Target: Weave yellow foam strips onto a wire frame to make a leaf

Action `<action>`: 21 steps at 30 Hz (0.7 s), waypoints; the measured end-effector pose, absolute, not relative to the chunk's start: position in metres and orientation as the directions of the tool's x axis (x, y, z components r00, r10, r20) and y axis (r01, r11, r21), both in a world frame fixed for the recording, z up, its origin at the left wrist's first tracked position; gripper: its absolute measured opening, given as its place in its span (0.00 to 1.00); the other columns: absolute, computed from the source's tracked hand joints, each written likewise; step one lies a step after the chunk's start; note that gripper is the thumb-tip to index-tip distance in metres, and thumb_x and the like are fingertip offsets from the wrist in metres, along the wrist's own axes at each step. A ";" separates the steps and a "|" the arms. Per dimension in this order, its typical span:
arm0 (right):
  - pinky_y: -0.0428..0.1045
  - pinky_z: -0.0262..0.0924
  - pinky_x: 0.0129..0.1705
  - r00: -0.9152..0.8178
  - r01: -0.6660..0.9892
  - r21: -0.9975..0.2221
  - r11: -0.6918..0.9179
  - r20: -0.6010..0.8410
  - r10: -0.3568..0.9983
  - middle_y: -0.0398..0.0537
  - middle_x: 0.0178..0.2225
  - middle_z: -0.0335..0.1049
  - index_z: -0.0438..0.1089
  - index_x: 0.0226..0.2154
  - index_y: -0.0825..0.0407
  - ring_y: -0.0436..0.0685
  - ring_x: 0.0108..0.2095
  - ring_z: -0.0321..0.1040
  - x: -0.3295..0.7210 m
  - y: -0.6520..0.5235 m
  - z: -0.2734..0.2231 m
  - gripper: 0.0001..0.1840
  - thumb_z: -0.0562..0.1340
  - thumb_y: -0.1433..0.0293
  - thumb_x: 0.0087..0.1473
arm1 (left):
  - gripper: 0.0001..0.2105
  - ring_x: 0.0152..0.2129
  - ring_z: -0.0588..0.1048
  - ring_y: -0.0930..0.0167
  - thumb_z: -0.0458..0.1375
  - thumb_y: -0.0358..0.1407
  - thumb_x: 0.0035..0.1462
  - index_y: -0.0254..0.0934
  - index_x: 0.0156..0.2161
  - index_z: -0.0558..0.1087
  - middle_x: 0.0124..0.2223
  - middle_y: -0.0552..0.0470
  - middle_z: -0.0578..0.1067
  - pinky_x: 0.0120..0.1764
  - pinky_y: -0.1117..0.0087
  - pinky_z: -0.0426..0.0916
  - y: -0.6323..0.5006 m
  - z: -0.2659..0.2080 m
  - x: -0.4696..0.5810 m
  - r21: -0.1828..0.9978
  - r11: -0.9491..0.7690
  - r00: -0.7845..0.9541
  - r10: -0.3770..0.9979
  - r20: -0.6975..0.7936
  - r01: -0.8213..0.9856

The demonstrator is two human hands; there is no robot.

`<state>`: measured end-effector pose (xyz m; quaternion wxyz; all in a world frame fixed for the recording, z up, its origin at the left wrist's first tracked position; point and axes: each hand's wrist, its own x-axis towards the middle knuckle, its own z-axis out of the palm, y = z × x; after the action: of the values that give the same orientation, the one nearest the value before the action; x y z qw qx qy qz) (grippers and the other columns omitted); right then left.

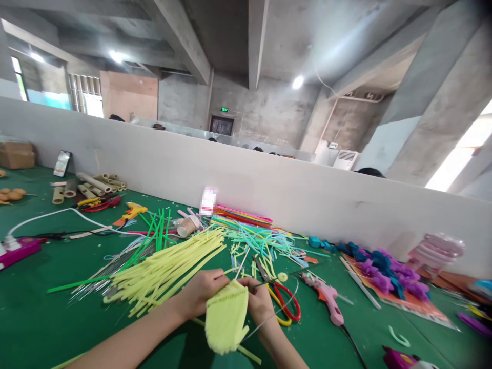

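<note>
A pale yellow fuzzy piece made of chenille stems (pixel 226 320) hangs between my hands, its stems packed side by side with a ridge across the top. My left hand (pixel 203 293) is closed on its upper left edge. At the upper right edge, the fingers of my right hand (pixel 262 303) are closed on the same piece, and a thin wire runs by them. Scissors with red and yellow handles (pixel 286 302) lie just right of my right hand. Left of my left hand spreads a pile of loose yellow chenille stems (pixel 165 266).
A pink glue gun (pixel 326 297) with its cord lies to the right, and purple and blue fuzzy flowers (pixel 388 271) lie beyond it. Green stems (pixel 157 230), a paper cup (pixel 188 225) and a yellow glue gun (pixel 134 211) are further back. A white partition (pixel 307 200) closes the table's far side.
</note>
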<state>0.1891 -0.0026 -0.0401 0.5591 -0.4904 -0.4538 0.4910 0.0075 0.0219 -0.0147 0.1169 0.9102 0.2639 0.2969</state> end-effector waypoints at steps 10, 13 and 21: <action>0.45 0.59 0.23 0.027 -0.178 -0.982 0.054 0.050 0.998 0.44 0.21 0.72 0.72 0.34 0.56 0.49 0.18 0.63 0.183 -0.014 -0.021 0.22 0.70 0.56 0.41 | 0.13 0.20 0.70 0.73 0.54 0.43 0.57 0.36 0.34 0.75 0.29 0.52 0.76 0.25 0.73 0.63 0.020 -0.012 0.021 0.890 -0.371 0.434 0.870 0.233 0.265; 0.46 0.61 0.26 -0.015 -0.274 -0.961 0.022 0.027 1.000 0.46 0.24 0.74 0.73 0.35 0.56 0.50 0.21 0.66 0.182 -0.019 -0.012 0.21 0.70 0.58 0.42 | 0.14 0.19 0.69 0.73 0.55 0.45 0.56 0.35 0.32 0.75 0.28 0.51 0.77 0.24 0.73 0.65 0.018 -0.010 0.022 0.968 -0.218 0.471 0.871 0.137 0.122; 0.48 0.63 0.30 -0.063 -0.354 -0.935 -0.013 0.010 0.998 0.49 0.28 0.75 0.74 0.38 0.56 0.53 0.26 0.69 0.183 -0.024 -0.008 0.23 0.72 0.60 0.40 | 0.15 0.20 0.69 0.74 0.59 0.45 0.53 0.32 0.31 0.75 0.27 0.51 0.75 0.23 0.75 0.63 0.016 -0.004 0.022 0.990 -0.026 0.525 0.846 0.097 -0.140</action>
<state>0.1830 -0.0237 -0.0077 0.5653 -0.3859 -0.4171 0.5979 0.0217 0.0162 -0.0040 0.6331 0.6013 0.2932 0.3893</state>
